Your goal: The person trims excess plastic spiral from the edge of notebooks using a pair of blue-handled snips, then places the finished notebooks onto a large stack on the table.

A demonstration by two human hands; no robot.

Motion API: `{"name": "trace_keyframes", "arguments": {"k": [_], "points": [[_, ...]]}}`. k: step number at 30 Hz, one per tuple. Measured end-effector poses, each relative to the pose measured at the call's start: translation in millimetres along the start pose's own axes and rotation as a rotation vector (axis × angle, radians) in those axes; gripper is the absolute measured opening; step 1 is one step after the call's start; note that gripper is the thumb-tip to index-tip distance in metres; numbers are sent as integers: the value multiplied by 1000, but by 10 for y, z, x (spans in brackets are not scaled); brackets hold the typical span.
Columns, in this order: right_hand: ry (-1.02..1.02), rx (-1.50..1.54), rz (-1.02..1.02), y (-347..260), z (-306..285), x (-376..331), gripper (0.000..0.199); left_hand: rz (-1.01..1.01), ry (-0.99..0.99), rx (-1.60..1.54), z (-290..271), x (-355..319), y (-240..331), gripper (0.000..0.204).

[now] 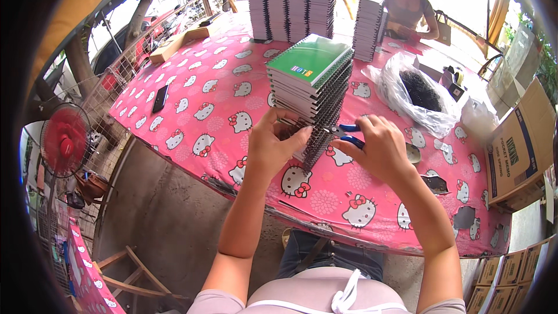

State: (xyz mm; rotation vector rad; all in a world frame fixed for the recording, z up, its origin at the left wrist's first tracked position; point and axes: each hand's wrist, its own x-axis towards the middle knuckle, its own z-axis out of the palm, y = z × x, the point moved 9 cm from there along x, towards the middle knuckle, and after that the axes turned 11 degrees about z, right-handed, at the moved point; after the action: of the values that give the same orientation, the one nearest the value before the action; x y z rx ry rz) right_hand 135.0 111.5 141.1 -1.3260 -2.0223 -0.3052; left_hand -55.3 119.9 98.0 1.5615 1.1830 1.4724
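A tall stack of spiral notebooks (308,64) stands on the pink patterned tablecloth in front of me, a green cover on top and black coils along its right side. My left hand (278,142) is closed at the stack's near lower corner, thumb and fingers pinching the coil end of a notebook. In my right hand (378,142) are small pliers (350,138) with blue handles. Their jaws point left and reach the black coils beside my left thumb. Exactly which wire end lies between the jaws is too small to make out.
More notebook stacks (290,16) stand at the back. A plastic bag of black coils (421,90) lies to the right, near a cardboard box (520,145). A phone (160,99) rests at left. Across the table sits another person (408,11). A red fan (65,139) stands beyond the left edge.
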Motion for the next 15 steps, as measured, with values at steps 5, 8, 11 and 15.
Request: {"name": "trace_keyframes", "arguments": {"k": [5,8,11,15], "points": [[-199,37,113,-4,261,-15,59,78,12,-14,35,2,-37,32],[-351,14,177,13,356,-71,60,74,35,22,-20,-9,-173,34],[-236,28,132,117,224,-146,60,8,37,39,-43,-13,-144,37],[26,15,-14,14,90,-87,60,56,36,50,66,-44,-72,38]]}}
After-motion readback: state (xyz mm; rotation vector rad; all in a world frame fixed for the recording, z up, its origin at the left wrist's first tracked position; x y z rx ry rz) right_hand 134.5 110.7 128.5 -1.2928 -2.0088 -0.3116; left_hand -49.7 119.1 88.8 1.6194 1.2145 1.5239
